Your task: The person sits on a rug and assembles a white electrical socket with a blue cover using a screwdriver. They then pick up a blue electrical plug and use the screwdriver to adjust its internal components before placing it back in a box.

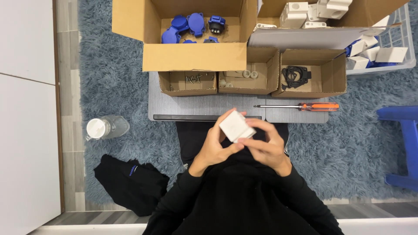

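Both hands hold a small white plastic box-shaped housing [236, 125] just in front of my chest, near the front edge of the low grey table [200, 106]. My left hand [213, 146] grips its left and lower side, with fingers curled up along it. My right hand [267, 146] closes on its right side from below. The housing is tilted, with one flat face turned up toward the camera. My black sleeves fill the bottom of the head view.
An orange-handled screwdriver [300, 106] lies on the table to the right. Behind it stand small cardboard boxes of screws [188, 82], small white rings [249, 75] and black gaskets [296, 76]. Larger boxes hold blue caps [191, 26] and white housings [300, 13]. A clear bottle [106, 127], black cloth [128, 182] and blue stool [402, 143] sit on the rug.
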